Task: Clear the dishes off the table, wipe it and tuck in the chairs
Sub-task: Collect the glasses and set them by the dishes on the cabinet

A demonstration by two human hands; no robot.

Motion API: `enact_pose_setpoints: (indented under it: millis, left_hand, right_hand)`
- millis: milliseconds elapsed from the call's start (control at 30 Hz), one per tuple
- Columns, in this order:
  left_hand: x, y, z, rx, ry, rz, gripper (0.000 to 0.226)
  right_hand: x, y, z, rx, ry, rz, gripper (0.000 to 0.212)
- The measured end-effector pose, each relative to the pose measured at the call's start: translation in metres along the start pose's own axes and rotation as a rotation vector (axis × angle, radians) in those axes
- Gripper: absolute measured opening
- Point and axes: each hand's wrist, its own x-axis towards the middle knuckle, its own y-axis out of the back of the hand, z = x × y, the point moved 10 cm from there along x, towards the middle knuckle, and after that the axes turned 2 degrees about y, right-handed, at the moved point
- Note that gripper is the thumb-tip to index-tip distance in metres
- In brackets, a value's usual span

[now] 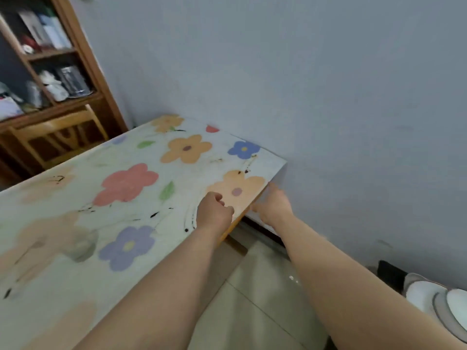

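Grip, left: your left hand (214,212) rests on the desk (63,261) near its edge, fingers curled into a fist, with nothing showing in it.
Grip, right: your right hand (274,205) lies just off that edge, blurred; you cannot tell whether it holds anything.
Desk cover: flowered cloth (126,185) with dark smears (189,221).
Chair: wooden chair (58,137) at the desk's far side.
Dishes: stacked plates (429,299) off the desk, low right, near the wall.
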Motion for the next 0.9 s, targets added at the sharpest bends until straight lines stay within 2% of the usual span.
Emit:
enact_pose_setpoints:
  millis: [133, 233, 267, 400, 467, 600, 767, 900]
  left_hand:
    - [0.006, 0.104, -0.094, -0.035, 0.235, 0.11, 0.014]
    - [-0.004, 0.162, -0.152, -0.031, 0.475, 0.165, 0.01]
    - [-0.007, 0.184, -0.173, -0.07, 0.548, 0.207, 0.014]
    - [-0.02, 0.262, -0.233, -0.251, 0.644, 0.473, 0.061]
    - [-0.024, 0.292, -0.254, -0.29, 0.649, 0.557, 0.074]
    - [-0.004, 0.327, -0.272, -0.33, 0.534, 0.57, 0.083]
    - [0.035, 0.338, -0.281, -0.229, 0.424, 0.427, 0.109]
    - [0.061, 0.331, -0.281, -0.197, 0.394, 0.322, 0.109]
  right_hand:
    - [-0.017, -0.099, -0.082, 0.043, 0.061, -0.181, 0.076]
    - [-0.033, -0.157, -0.127, 0.094, 0.125, -0.291, 0.072]
    - [-0.039, -0.178, -0.142, 0.106, 0.145, -0.332, 0.07]
    - [-0.062, -0.245, -0.187, 0.11, 0.208, -0.444, 0.066]
    - [-0.071, -0.275, -0.204, 0.129, 0.228, -0.492, 0.065]
    - [-0.081, -0.322, -0.227, 0.132, 0.261, -0.545, 0.064]
    - [-0.076, -0.357, -0.235, 0.143, 0.248, -0.57, 0.066]
    - [-0.069, -0.374, -0.23, 0.182, 0.225, -0.589, 0.067]
